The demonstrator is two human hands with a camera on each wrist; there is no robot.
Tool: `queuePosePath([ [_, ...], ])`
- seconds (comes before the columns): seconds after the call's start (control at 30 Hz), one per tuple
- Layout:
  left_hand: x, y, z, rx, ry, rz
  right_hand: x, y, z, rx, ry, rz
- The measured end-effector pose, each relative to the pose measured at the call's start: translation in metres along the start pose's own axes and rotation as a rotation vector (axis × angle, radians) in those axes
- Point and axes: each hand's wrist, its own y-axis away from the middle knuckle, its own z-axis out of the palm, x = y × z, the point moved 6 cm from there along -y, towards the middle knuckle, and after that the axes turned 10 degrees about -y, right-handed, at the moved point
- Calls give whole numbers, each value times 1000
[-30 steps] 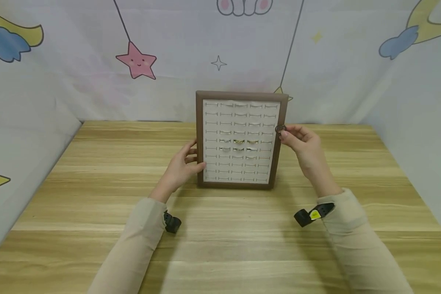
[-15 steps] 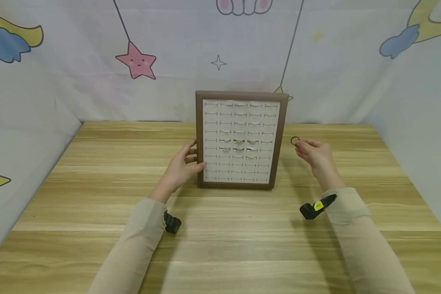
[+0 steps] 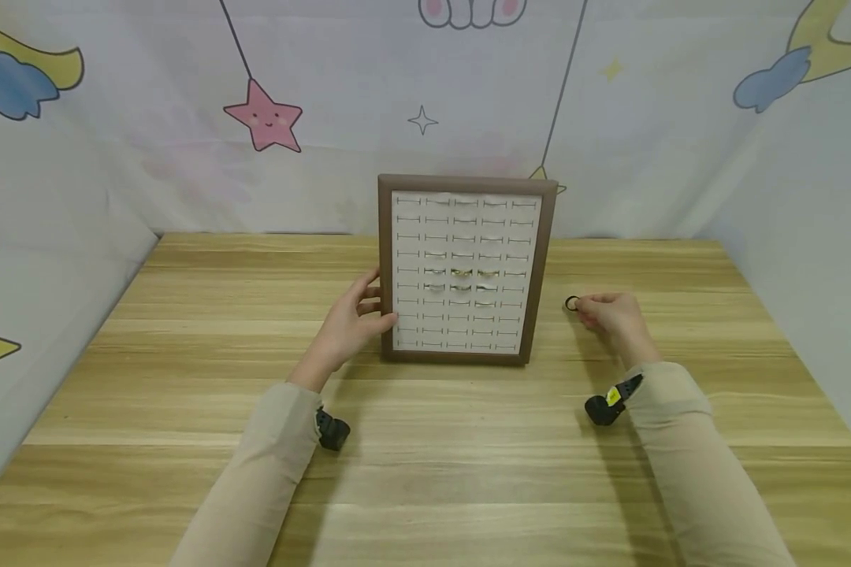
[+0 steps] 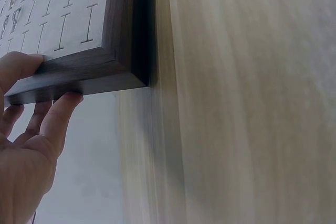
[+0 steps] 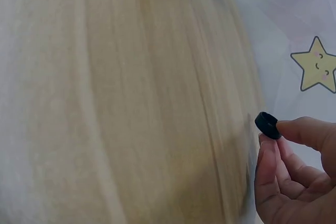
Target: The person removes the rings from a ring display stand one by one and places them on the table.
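A ring display board (image 3: 457, 358) with a brown frame and a white slotted face stands upright on the table, tilted slightly. Silver and gold rings (image 3: 461, 272) sit in its middle slots. My left hand (image 3: 347, 323) grips the board's left edge; in the left wrist view the thumb (image 4: 26, 65) lies on the front of the frame and the fingers are against the outer side. Right of the board, my right hand (image 3: 613, 315) pinches a black ring (image 5: 266, 125) between thumb and fingertips. The ring is apart from the board.
The wood-grain table (image 3: 432, 472) reaches back to a pale cloth backdrop (image 3: 340, 94) printed with stars and moons. The backdrop rises close behind the board, and cloth walls stand at both sides.
My right hand has drawn the black ring away from the frame's right edge, moving right and down in the head view. My left hand and the board have stayed still.
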Motion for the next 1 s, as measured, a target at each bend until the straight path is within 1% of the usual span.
queuePosePath([
  [0.1,0,0,0,-1,5,2,4,-2,-3,15,12,22],
  [0.2,-1,-1,0,-3,4,2,6,-2,-3,8,36,31],
  [0.33,-1,-1,0,-6,-6,-1,7,-3,-3,-7,61,22],
  [0.67,0,0,0,-8,-15,-10,9,-5,-3,6,74,2],
  [1.0,0,0,0,-8,-14,-11,9,-4,-3,16,108,14],
])
